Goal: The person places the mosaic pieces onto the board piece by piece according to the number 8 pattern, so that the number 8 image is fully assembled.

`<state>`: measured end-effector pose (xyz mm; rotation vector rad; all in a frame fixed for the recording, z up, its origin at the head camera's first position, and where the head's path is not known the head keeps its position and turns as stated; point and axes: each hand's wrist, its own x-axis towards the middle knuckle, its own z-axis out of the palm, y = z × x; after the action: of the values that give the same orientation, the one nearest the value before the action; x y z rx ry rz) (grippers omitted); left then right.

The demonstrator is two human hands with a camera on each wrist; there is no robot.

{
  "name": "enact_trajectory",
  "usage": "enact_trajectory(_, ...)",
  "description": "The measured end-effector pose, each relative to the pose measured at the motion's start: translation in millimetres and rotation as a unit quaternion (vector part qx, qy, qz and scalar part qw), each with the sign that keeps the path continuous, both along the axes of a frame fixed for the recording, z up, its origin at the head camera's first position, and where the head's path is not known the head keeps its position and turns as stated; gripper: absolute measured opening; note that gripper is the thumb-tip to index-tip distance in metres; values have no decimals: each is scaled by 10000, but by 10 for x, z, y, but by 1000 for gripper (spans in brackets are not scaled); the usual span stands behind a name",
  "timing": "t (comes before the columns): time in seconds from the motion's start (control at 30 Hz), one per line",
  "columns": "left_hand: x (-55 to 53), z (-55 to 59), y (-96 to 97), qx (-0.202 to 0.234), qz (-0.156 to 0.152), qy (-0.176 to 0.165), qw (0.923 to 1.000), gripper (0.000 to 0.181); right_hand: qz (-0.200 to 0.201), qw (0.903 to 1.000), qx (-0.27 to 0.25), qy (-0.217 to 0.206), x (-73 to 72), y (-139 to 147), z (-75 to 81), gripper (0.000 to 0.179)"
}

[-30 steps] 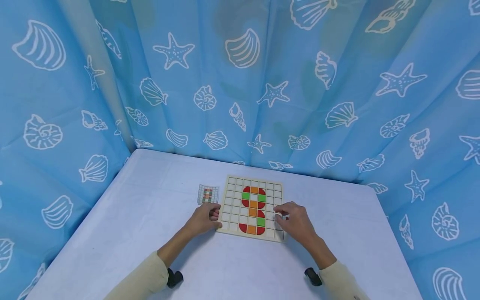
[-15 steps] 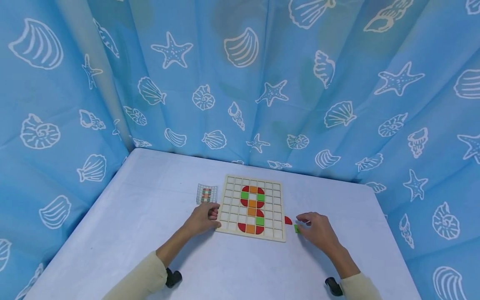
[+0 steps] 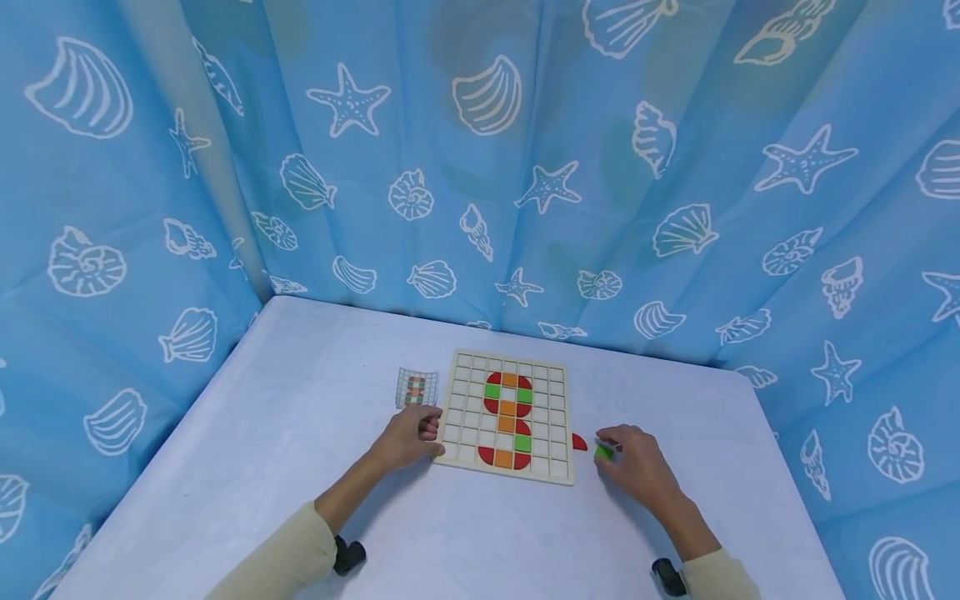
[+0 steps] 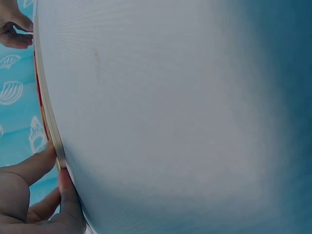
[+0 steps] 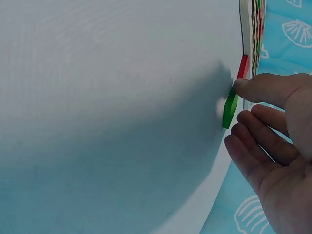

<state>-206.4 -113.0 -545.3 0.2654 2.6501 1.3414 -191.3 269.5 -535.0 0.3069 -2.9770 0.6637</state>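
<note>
A pale wooden grid board (image 3: 465, 425) lies on the table, with red, orange and green tiles set in its middle columns. My left hand (image 3: 406, 440) holds the board's left edge near the front corner; in the left wrist view its fingertips (image 4: 47, 152) pinch the rim. To the right of the board, my right hand (image 3: 643, 468) pinches a green square tile (image 3: 604, 452) between thumb and fingers. In the right wrist view that green tile (image 5: 231, 109) stands tilted at the thumb. A red quarter-round tile (image 3: 579, 442) lies between the board and my right hand.
A small printed pattern card (image 3: 417, 383) in a grid lies just left of the board, its lower edge close to my left hand. A white cloth (image 3: 480, 542) covers the table. Blue shell-print curtains (image 3: 480, 167) hang around its back and sides.
My right hand has moved right, off the board's right side, and has taken up the green tile, tilting it. The red tile has come into sight. My left hand stays at the board's edge.
</note>
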Motion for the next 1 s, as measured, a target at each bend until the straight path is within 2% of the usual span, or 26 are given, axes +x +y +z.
enact_trajectory(0.13,-7,-3,-1,-28,-19,-2,10000,62,52,10000,-46,-33,-6,4,-11,38)
enact_trajectory(0.4,-5,25,-17,14,-10,42,10000,61,184,9981,-512,275,-59,-94,31,38)
enact_trajectory(0.63,9,14,-26,51,-48,66,10000,61,486,9950,-800,340,-134,-424,179,36)
enact_trajectory(0.9,11,5,-8,49,-59,103,9999,61,518,9932,-1039,63,-164,-844,177,35)
enact_trajectory(1.0,11,15,3,42,-36,63,10000,61,656,9922,-1060,-7,-174,-985,159,35)
